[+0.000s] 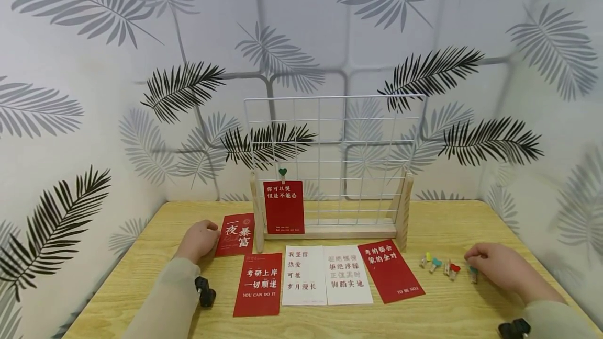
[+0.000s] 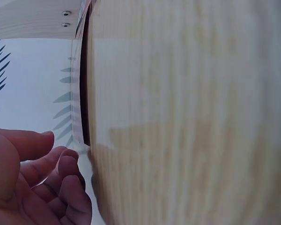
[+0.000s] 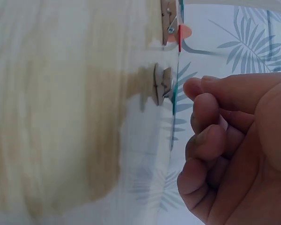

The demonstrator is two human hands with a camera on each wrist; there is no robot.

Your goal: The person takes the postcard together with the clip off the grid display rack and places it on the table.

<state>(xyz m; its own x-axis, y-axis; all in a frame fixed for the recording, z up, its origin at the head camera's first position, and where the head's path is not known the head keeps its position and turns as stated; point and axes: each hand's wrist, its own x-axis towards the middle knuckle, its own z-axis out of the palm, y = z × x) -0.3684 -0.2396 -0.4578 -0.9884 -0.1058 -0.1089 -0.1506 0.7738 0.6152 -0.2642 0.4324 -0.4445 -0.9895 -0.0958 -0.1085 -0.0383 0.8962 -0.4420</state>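
My left hand (image 1: 201, 239) rests on the wooden table (image 1: 471, 224), fingers loosely curled and holding nothing, right beside a red card (image 1: 235, 234) with white characters. In the left wrist view the left hand's fingers (image 2: 61, 168) lie near that card's dark edge (image 2: 85, 93). My right hand (image 1: 485, 261) lies at the right, fingers curled, its tips next to a small wooden clip with a teal heart (image 1: 473, 274). The right wrist view shows that teal clip (image 3: 161, 86) just beside my index fingertip (image 3: 193, 87), not gripped.
A white wire grid (image 1: 330, 156) on a wooden stand holds a red card (image 1: 283, 207) under a green heart clip (image 1: 282, 172). In front lie a red card (image 1: 258, 284), two white cards (image 1: 325, 275) and another red card (image 1: 390, 270). Yellow (image 1: 426, 259), teal (image 1: 435, 263) and red (image 1: 454, 268) clips sit right.
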